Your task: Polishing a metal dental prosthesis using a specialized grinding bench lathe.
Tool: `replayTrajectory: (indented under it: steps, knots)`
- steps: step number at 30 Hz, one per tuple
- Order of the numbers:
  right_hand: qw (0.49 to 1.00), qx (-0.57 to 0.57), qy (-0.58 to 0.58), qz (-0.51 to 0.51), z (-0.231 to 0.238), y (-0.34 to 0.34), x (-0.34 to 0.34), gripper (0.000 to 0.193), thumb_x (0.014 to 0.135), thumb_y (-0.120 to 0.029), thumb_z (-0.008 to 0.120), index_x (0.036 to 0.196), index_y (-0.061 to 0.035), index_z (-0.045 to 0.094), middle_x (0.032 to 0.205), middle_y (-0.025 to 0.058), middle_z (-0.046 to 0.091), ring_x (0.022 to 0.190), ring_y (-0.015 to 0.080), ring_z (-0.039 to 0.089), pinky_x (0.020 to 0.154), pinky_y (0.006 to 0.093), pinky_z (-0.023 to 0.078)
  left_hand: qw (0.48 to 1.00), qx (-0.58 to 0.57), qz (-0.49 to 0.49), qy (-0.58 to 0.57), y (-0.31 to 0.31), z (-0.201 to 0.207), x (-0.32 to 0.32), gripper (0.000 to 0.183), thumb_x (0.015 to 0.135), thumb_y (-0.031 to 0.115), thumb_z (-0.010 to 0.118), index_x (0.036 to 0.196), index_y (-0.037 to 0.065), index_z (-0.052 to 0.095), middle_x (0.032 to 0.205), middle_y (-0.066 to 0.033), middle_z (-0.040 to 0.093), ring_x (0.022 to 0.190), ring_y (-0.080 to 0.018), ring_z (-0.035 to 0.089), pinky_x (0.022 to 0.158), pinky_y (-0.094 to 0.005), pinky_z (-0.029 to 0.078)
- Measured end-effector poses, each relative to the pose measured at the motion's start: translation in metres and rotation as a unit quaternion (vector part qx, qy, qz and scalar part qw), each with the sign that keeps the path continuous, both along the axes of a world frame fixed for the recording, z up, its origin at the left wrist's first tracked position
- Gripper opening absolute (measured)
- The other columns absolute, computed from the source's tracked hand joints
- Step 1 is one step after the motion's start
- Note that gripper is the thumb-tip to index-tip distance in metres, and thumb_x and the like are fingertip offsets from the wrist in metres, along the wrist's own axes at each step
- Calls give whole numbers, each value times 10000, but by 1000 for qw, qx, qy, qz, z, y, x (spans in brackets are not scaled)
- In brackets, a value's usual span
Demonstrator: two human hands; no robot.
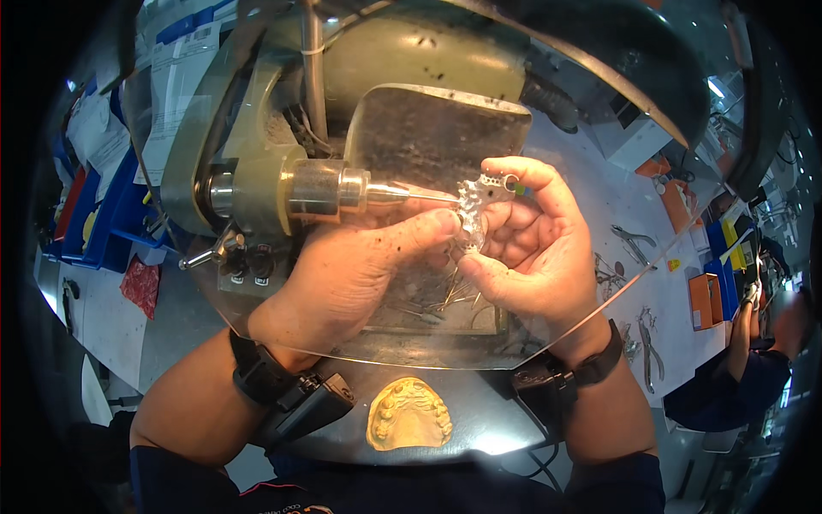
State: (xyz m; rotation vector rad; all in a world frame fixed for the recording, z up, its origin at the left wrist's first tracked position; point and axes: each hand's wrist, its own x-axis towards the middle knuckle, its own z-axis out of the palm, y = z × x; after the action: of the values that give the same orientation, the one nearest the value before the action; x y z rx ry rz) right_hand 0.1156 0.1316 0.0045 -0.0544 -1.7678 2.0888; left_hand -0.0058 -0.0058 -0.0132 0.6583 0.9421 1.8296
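The fingers of the right hand [539,240] pinch a silvery dental framework [469,210], index above, thumb below; the left hand [342,270] appears to brace it with the thumb, its other fingers mostly hidden. From nine o'clock a tapered spindle [411,194] reaches the framework. This looks like grinding or polishing; next likely calls for small, steady turns against the tip. Past the hands, a yellowish dental model [411,415] sits on the tabletop [484,424] near six o'clock, pliers [646,334] at four.
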Motion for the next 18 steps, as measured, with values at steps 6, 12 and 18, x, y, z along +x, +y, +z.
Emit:
replayTrajectory:
  steps: [6,12,18]
  knots:
    - [1000,4,0,1,1,-2,-1,635,706,106,671,1260,-29,392,887,58,603,816,88,589,753,230,506,1000,7,10,6,-1,1,0,188,885,85,596,1048,-4,624,947,-63,655,845,-115,595,766,-246,478]
    - [1000,-16,-13,16,0,-2,1,639,710,105,676,1262,-31,385,885,61,607,817,91,590,757,231,506,999,-17,1,-49,-2,7,4,164,866,46,598,1020,9,640,899,-69,661,784,-123,589,725,-250,465]
    - [1000,-11,3,11,-2,-1,-1,636,712,106,675,1259,-31,382,890,62,613,817,100,598,748,237,511,999,11,-28,-35,-3,4,1,219,893,102,589,1077,-16,614,1014,-73,651,904,-121,606,804,-242,479]
